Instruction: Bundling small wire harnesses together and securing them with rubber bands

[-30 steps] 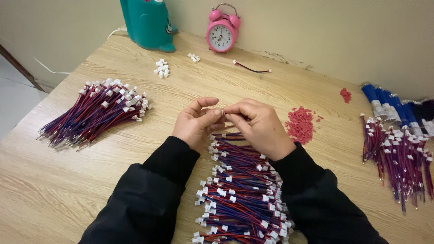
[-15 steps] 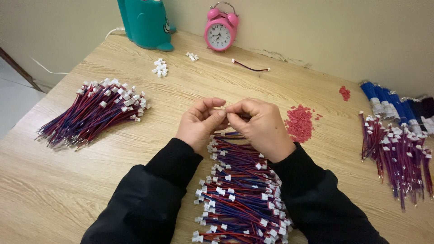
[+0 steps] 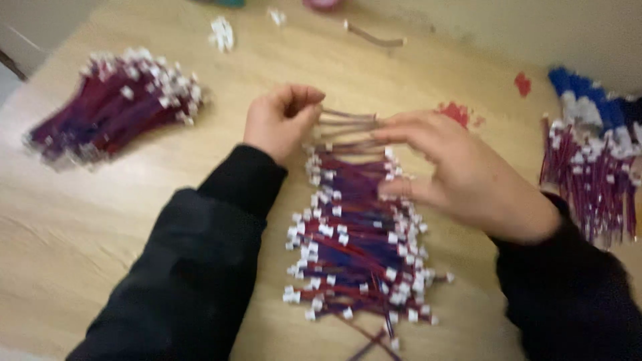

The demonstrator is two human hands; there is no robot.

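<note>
The picture is motion-blurred. My left hand (image 3: 281, 120) is closed, pinching one end of a short red-and-blue wire (image 3: 351, 119) that runs to the right. My right hand (image 3: 468, 174) is spread with fingers apart above the middle pile of red-and-blue wires with white connectors (image 3: 354, 241). Its fingertips lie close to the far end of the held wire, and I cannot tell if they touch it. Both arms wear black sleeves.
On the wooden table (image 3: 100, 220), another wire pile (image 3: 110, 107) lies at the left and a third (image 3: 592, 180) at the right, beside blue bundles (image 3: 588, 100). Red bits (image 3: 456, 112), loose white connectors (image 3: 221, 33) and a single wire (image 3: 374, 37) lie further back.
The view has tipped down, so the clock and teal object left the frame. My hands have parted: the right one opened and moved right over the pile, the left keeps the wire.
</note>
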